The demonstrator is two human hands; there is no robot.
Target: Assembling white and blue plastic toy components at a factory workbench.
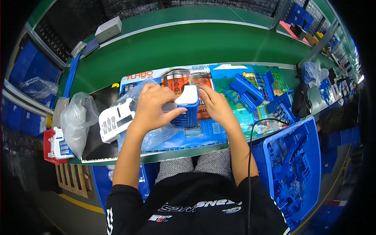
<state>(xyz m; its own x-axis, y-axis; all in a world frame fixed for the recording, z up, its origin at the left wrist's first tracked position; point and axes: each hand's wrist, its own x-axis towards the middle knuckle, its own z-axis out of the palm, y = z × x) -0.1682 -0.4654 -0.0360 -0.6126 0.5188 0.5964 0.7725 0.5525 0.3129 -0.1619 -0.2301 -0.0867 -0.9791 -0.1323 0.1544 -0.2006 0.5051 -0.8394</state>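
Observation:
In the middle of the bench I hold a plastic housing with a white top [188, 95] and a slotted blue body [190, 116]. My left hand [152, 105] grips its left side, thumb along the front and fingers bent over the upper edge. At the upper right edge, my right hand [216, 105] has its fingers closed against the housing; the fingertips are partly hidden. Left of my left hand lies a white plastic shell [116, 120] with slots. Clear plastic film [160, 135] is under and beside my left wrist.
Printed sheets [211, 137] cover the bench. Several blue plastic parts [243, 94] lie to the right, near a black cable [250, 156]. A blue bin [315, 137] of blue parts stands at the right. On the left are a filled clear bag [79, 121] and a red tray [47, 150].

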